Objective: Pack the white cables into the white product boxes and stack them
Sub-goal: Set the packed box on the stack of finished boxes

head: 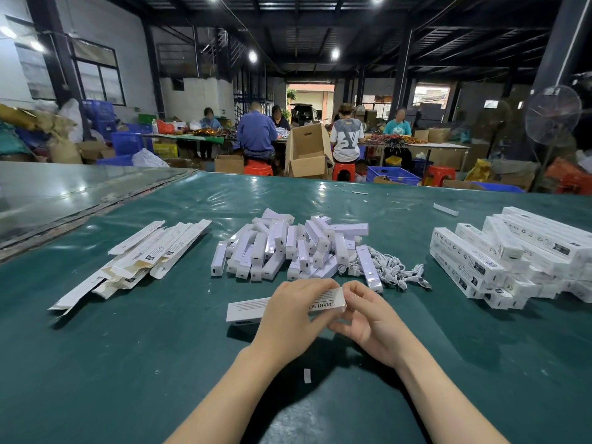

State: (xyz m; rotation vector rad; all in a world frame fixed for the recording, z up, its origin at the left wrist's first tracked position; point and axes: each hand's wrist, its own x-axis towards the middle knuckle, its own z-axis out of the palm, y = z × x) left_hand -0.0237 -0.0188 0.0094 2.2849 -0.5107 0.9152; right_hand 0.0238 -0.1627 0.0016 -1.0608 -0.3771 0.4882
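A long white product box (246, 308) with printed text lies across the green table in front of me, just above the surface. My left hand (290, 318) grips its middle from above. My right hand (368, 318) pinches the box's right end with its fingertips. White cables (392, 267) lie tangled right of centre. A heap of white plastic pieces (288, 248) sits behind my hands. Filled white boxes (512, 254) are stacked at the right.
Flat unfolded box blanks (144, 254) lie in a pile at the left. A small white scrap (307, 375) lies between my forearms. The green table (128, 347) ends far ahead, where several people sit working among cardboard cartons (307, 152) and blue crates.
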